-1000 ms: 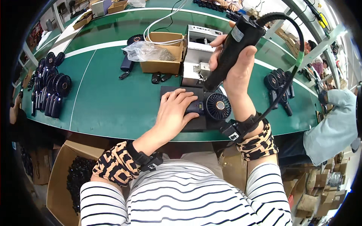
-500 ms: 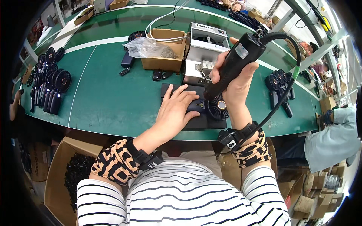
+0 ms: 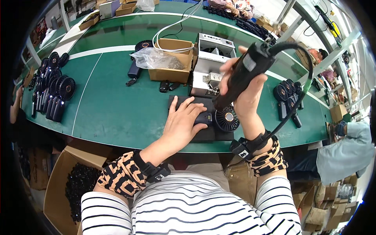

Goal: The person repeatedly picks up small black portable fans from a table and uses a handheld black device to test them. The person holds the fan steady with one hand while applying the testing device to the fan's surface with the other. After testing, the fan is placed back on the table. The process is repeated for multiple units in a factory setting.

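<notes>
A dark handheld fan (image 3: 226,119) lies on a black block (image 3: 201,137) at the table's near edge, its round grille to the right. My left hand (image 3: 181,123) grips the fan's handle, thumb on the near side and fingers across the top. In my right hand (image 3: 249,94) is a black electric screwdriver (image 3: 246,72), slanting down to the left, with a cable from its upper end. The driver's lower end is over the fan where handle and grille meet; its tip is hidden, so I cannot tell whether it touches.
Behind the block stand a metal machine (image 3: 204,80) and a cardboard box (image 3: 168,74) with small parts and a plastic bag. Another fan (image 3: 135,68) lies left of the box. Fans are grouped at left (image 3: 58,88) and right (image 3: 288,94). The driver's cable (image 3: 299,98) loops down at right.
The whole scene sits slightly lower in the picture. The screwdriver is a little blurred and has shifted slightly with my right hand. My left hand keeps its hold on the fan.
</notes>
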Action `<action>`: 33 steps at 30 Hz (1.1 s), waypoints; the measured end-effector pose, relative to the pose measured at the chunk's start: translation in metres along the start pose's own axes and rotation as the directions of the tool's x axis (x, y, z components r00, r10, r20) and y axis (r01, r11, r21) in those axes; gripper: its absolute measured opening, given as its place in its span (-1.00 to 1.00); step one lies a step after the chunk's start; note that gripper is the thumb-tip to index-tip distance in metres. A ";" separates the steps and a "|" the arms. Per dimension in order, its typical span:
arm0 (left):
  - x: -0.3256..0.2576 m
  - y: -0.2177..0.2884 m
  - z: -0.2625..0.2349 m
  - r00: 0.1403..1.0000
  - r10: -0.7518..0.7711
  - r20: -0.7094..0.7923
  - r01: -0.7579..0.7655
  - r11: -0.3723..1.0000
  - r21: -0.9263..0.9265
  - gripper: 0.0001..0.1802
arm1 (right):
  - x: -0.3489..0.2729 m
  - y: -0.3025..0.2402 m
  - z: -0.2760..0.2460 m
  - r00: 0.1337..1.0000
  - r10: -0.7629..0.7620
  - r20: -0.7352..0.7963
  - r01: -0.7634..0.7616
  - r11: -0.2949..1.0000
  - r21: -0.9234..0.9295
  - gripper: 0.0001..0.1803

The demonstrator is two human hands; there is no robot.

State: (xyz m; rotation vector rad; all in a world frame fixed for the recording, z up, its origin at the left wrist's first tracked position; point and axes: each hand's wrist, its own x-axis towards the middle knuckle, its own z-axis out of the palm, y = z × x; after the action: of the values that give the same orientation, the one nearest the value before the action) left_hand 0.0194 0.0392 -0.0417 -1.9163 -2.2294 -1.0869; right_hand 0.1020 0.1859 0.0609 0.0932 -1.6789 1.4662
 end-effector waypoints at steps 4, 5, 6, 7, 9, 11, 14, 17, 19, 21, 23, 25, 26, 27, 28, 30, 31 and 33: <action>0.000 0.001 0.001 1.000 -0.001 0.004 0.001 1.000 0.000 -0.47 | 0.040 0.001 -0.005 0.963 -0.258 -0.077 0.253 0.965 -0.067 -0.19; -0.001 0.000 0.001 1.000 -0.012 0.006 0.012 1.000 0.006 -0.48 | 0.043 0.004 0.000 0.965 -0.254 -0.072 0.246 0.964 -0.097 -0.22; -0.002 -0.001 0.000 1.000 -0.017 0.003 0.017 1.000 0.008 -0.48 | 0.044 0.010 0.002 0.967 -0.250 -0.051 0.245 0.965 -0.095 -0.23; -0.002 0.000 -0.001 1.000 -0.017 0.002 0.017 1.000 0.001 -0.48 | 0.044 0.014 0.003 0.969 -0.245 -0.031 0.241 0.965 -0.105 -0.24; -0.002 0.001 -0.001 1.000 -0.013 -0.001 0.013 1.000 -0.009 -0.48 | 0.042 0.014 0.005 0.980 -0.183 -0.073 0.169 0.972 -0.164 0.00; -0.001 0.001 0.000 1.000 -0.009 0.008 0.009 1.000 -0.012 -0.49 | 0.039 0.017 0.001 0.983 -0.156 -0.096 0.141 0.979 -0.144 0.00; 0.000 0.002 0.000 1.000 0.001 -0.011 -0.001 1.000 -0.009 -0.49 | 0.037 0.012 -0.001 0.985 -0.146 -0.087 0.135 0.984 -0.118 0.00; -0.002 -0.001 0.001 1.000 0.008 -0.024 -0.008 1.000 0.002 -0.49 | 0.024 0.002 0.006 0.992 -0.103 -0.071 0.094 0.988 -0.123 0.05; -0.003 -0.001 0.001 0.999 0.010 -0.033 -0.010 1.000 0.003 -0.48 | 0.009 -0.009 0.010 0.995 -0.080 -0.068 0.072 0.991 -0.114 0.10; -0.002 -0.001 0.002 0.999 0.013 -0.036 -0.012 1.000 0.018 -0.47 | -0.003 -0.021 0.010 0.999 -0.038 -0.029 0.033 0.987 -0.154 0.16; -0.001 -0.001 0.002 0.999 0.018 -0.038 -0.018 1.000 0.014 -0.48 | -0.013 -0.025 0.012 0.998 -0.036 -0.051 0.028 0.990 -0.140 0.15; -0.001 -0.001 0.002 0.999 0.018 -0.036 -0.017 1.000 0.012 -0.47 | -0.021 -0.026 0.014 0.998 -0.017 -0.060 0.009 0.992 -0.126 0.14; -0.001 0.000 0.001 0.999 0.017 -0.035 -0.016 1.000 0.015 -0.47 | -0.024 -0.026 0.014 0.998 -0.007 -0.063 -0.001 0.993 -0.117 0.14; -0.001 0.000 0.001 0.999 0.014 -0.034 -0.014 1.000 0.018 -0.47 | -0.025 -0.025 0.014 0.998 -0.012 -0.064 0.005 0.994 -0.112 0.14; 0.000 0.000 0.001 0.999 0.013 -0.032 -0.012 1.000 0.021 -0.47 | -0.027 -0.023 0.013 0.998 -0.017 -0.066 0.010 0.994 -0.108 0.13; 0.001 0.001 0.001 1.000 0.013 -0.027 -0.012 1.000 0.027 -0.46 | -0.031 -0.019 0.012 0.996 -0.024 -0.082 0.016 0.995 -0.097 0.13; 0.001 0.001 0.000 1.000 0.012 -0.025 -0.011 1.000 0.029 -0.46 | -0.032 -0.017 0.012 0.995 -0.025 -0.095 0.016 0.996 -0.092 0.13; 0.000 0.001 0.000 1.000 0.014 -0.027 -0.013 0.999 0.034 -0.46 | -0.034 -0.015 0.012 0.993 -0.021 -0.114 0.011 0.996 -0.090 0.13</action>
State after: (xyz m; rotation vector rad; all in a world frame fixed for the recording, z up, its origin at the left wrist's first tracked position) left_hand 0.0201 0.0394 -0.0411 -1.8891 -2.2036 -1.0597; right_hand 0.1245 0.1551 0.0511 -0.0269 -1.6437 1.3567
